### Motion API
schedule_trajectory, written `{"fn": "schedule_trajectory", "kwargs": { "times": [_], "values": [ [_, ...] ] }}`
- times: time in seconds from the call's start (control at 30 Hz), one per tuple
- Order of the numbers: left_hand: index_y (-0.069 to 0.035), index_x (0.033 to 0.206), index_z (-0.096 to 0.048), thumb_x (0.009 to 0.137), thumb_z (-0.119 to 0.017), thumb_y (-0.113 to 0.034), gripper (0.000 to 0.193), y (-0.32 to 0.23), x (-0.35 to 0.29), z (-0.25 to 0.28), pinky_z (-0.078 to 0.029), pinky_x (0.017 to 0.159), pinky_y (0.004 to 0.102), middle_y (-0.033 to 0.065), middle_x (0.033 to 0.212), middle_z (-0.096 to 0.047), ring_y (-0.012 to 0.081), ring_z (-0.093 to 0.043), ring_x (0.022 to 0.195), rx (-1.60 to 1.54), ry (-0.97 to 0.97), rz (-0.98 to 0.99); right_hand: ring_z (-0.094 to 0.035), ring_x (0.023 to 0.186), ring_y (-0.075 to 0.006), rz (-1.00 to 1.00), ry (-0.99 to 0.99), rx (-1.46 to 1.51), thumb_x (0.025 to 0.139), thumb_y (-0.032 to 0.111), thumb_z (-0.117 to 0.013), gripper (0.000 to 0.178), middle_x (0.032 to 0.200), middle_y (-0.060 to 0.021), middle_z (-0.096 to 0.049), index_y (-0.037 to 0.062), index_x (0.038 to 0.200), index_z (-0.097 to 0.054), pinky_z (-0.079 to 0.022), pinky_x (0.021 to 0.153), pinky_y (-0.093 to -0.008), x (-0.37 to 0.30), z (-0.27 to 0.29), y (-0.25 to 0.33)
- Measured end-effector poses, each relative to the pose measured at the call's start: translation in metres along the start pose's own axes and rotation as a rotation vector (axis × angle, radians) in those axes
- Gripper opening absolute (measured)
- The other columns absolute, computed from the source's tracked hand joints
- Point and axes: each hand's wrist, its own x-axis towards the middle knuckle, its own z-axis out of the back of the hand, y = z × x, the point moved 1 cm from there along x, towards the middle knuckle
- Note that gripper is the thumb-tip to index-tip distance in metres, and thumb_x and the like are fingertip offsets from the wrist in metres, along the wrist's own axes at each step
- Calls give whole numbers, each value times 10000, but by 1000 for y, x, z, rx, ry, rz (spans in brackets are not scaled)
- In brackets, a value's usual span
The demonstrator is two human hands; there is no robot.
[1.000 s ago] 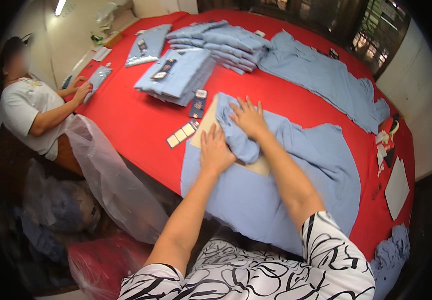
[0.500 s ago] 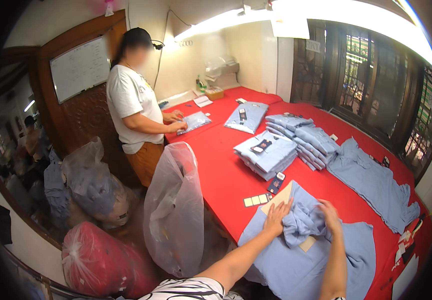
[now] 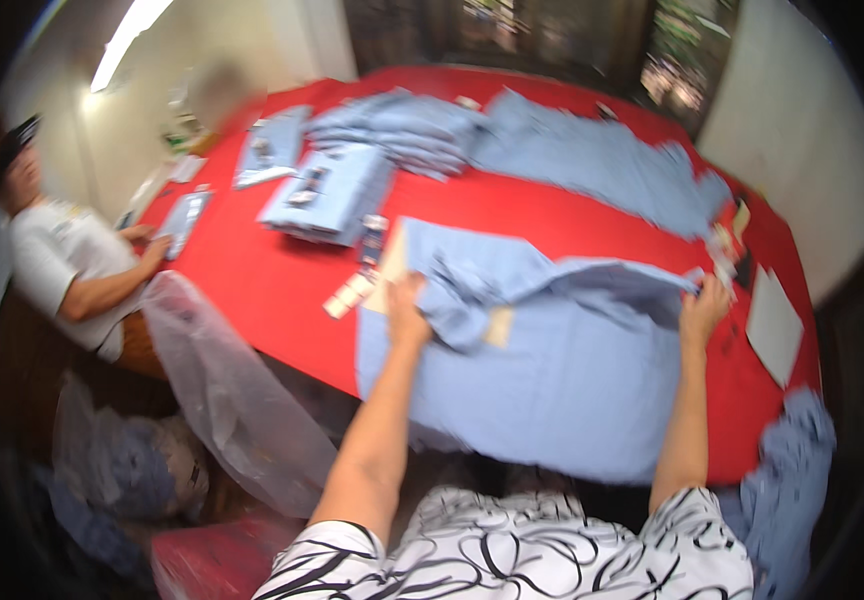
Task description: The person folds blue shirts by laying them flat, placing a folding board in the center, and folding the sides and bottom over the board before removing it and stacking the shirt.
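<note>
A light-blue shirt [image 3: 552, 390] is spread over the near part of the table, with a bunched, crumpled section at its upper left. A beige cardboard sheet [image 3: 393, 262] shows at its left edge and again through a gap in the folds. My left hand [image 3: 409, 312] lies on the cardboard and cloth beside the bunched part, its fingers stretched out though blurred. Farther right, my right hand [image 3: 704, 308] pinches the shirt's far right corner, and the upper edge is stretched out toward it. Dark and white tags [image 3: 372, 242] lie just beyond the cardboard.
The table wears a red cloth [image 3: 237, 290]. Folded blue shirts [image 3: 330, 195] are stacked beyond my hands, with another blue garment [image 3: 592, 160] laid out at the back right. A co-worker [image 3: 77, 260] handles a bagged shirt at the left. A clear plastic bag [image 3: 237, 390] hangs by the table edge.
My right hand has moved right, drawing the shirt's edge outward from the bunched part. My left hand stays near the cardboard. The view has swung toward the right and down.
</note>
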Motion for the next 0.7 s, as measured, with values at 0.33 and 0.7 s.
{"fn": "schedule_trajectory", "kwargs": {
  "times": [0.33, 0.7],
  "values": [
    [-66, 1225, -534, 732, -719, -333, 590, -18, 34, 16, -255, 1132, 509, 123, 1329, -493, 326, -427, 1283, 24, 322, -37, -361, 1361, -316, -191, 296, 284, 805, 38, -590, 395, 1404, -126, -486, 91, 1196, -604, -248, 1105, -615, -67, 25, -52],
    [-98, 1383, -468, 729, -744, -224, 721, 0, 27, 21, -199, 1160, 537, 69, 1479, -420, 301, -386, 1364, 84, 429, -107, -155, 1483, -292, -539, 746, -282, 981, 552, -355, 685, 1591, -142, -213, 120, 1510, -306, -53, 1158, -601, -50, -21, -27]
  ]
}}
